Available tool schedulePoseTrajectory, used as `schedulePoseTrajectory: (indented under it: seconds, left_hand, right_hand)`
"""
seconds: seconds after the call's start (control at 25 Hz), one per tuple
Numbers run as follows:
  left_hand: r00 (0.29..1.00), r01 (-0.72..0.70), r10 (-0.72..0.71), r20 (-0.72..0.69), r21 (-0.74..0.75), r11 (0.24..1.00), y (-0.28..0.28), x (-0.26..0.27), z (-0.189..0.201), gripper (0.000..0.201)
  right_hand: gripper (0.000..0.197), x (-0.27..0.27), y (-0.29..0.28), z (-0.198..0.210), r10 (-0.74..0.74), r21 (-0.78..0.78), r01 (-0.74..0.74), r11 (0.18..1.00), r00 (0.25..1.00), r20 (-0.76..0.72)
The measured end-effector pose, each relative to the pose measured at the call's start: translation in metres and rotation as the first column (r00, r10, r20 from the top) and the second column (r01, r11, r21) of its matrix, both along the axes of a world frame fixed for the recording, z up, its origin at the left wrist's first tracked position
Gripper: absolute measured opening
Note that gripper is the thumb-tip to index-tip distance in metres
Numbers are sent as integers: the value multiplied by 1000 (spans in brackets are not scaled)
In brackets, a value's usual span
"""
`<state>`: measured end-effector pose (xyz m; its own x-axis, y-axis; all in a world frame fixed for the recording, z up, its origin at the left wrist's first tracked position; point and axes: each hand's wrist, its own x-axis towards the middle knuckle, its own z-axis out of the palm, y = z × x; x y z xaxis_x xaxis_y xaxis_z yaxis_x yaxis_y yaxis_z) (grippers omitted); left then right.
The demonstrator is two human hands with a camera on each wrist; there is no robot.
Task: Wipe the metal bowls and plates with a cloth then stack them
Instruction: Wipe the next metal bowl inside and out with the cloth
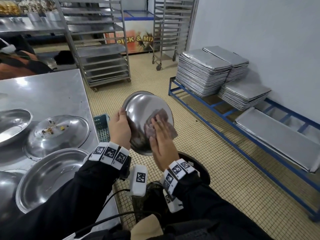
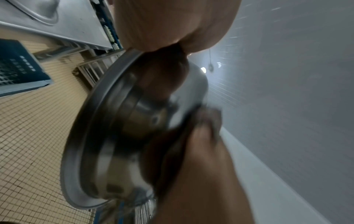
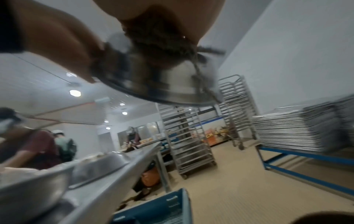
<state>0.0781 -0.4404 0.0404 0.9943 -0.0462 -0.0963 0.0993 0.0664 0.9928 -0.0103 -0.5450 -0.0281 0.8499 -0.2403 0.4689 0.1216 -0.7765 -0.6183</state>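
at the far left a steel table carries several metal dishes: a shallow bowl at the left edge, beside it a plate turned face down with crumbs on its top, and nearer the person a wide bowl lying open side up. just past the table's right edge a blue crate stands on the tiled floor. next comes the left hand, fingers curled round the rim of a metal bowl that it holds tilted on edge in the air above the floor, right of the table, its outer side facing the person. the right hand, fingers straight, presses a brownish cloth flat against that outer side. further right, stacks of metal trays rest on a blue frame along the wall.
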Motion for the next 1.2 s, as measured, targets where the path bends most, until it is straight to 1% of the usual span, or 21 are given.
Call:
schedulePoseTrajectory:
  seconds: [0.08, 0.16, 0.2, 0.24, 0.28, 0.36, 0.4, 0.48, 0.52, 0.64, 0.72, 0.8, 0.84, 0.92, 0.96, 1.0, 1.04, 1.08, 1.12, 1.16, 1.2]
  left_hand:
    - [999, 34, -34, 34, 1, 999, -5, -7, 1, 33]
    - [996, 73, -72, 60, -5, 997, -7, -12, 3, 32]
    - [994, 87, -86, 66, -3, 996, -7, -14, 3, 32]
    - [993, 94, -94, 71, 2, 996, -6, -15, 4, 32]
    - [993, 98, -98, 72, 9, 995, -4, -13, 4, 32]
    - [994, 82, -85, 69, 43, 996, 1, -10, 0, 32]
    - [994, 68, -73, 78, 65, 996, 4, -8, -1, 31]
    - [989, 62, -79, 122, 136, 989, 11, -5, -6, 33]
    - [983, 69, -100, 152, 197, 978, 14, -2, -9, 34]
    - [945, 83, -201, 256, 405, 910, 21, -3, -12, 37]
    - [915, 99, -277, 293, 502, 859, 21, -6, -12, 38]
    - [901, 133, -313, 299, 498, 857, 19, -10, -8, 36]
    - [896, 141, -318, 309, 482, 865, 17, -11, -7, 35]
    - [890, 140, -311, 334, 449, 882, 15, -12, -4, 35]
    - [893, 151, -311, 327, 432, 889, 14, -13, -2, 36]
    - [897, 167, -311, 313, 413, 895, 15, -13, -2, 38]
    - [902, 177, -309, 302, 395, 902, 16, -13, -1, 40]
    - [906, 173, -300, 299, 385, 906, 18, -13, -2, 42]
    - [907, 159, -290, 306, 389, 908, 19, -12, -2, 43]
    - [905, 139, -281, 319, 402, 905, 20, -11, -3, 44]
    - [901, 119, -276, 335, 421, 899, 20, -10, -3, 44]
  right_hand:
    - [61, 12, 13, 21, -37, 24, 36, 999, 997, 66]
    - [62, 28, 5, 43, -156, 87, 148, 985, 983, 92]
    - [61, 33, -5, 52, -227, 129, 216, 968, 971, 78]
    - [57, 35, -16, 56, -277, 187, 265, 946, 960, 41]
    - [53, 33, -28, 56, -293, 271, 286, 919, 956, -13]
    - [42, 18, -47, 45, -250, 442, 285, 851, 959, -136]
    - [39, 9, -53, 36, -235, 459, 296, 837, 954, -187]
    - [35, -10, -57, 17, -243, 391, 322, 862, 940, -240]
    - [34, -17, -56, 9, -259, 368, 328, 870, 939, -226]
    - [24, -20, -43, 10, -321, 376, 320, 870, 945, -62]
    - [24, -12, -29, 23, -303, 322, 266, 909, 950, 69]
    - [27, -2, -12, 34, -219, 229, 182, 956, 964, 148]
    - [30, 2, -3, 36, -186, 141, 164, 976, 969, 165]
    - [37, 8, 9, 35, -194, -24, 202, 979, 964, 182]
    - [39, 9, 9, 35, -217, -15, 223, 975, 959, 181]
    - [38, 11, 4, 35, -238, 59, 231, 971, 958, 161]
    - [36, 12, -3, 36, -268, 184, 244, 952, 956, 119]
    - [35, 12, -12, 35, -295, 324, 265, 908, 954, 45]
    - [35, 12, -19, 32, -304, 422, 291, 859, 952, -37]
    - [36, 9, -20, 28, -300, 447, 304, 841, 950, -83]
    - [37, 6, -16, 27, -284, 428, 286, 858, 956, -70]
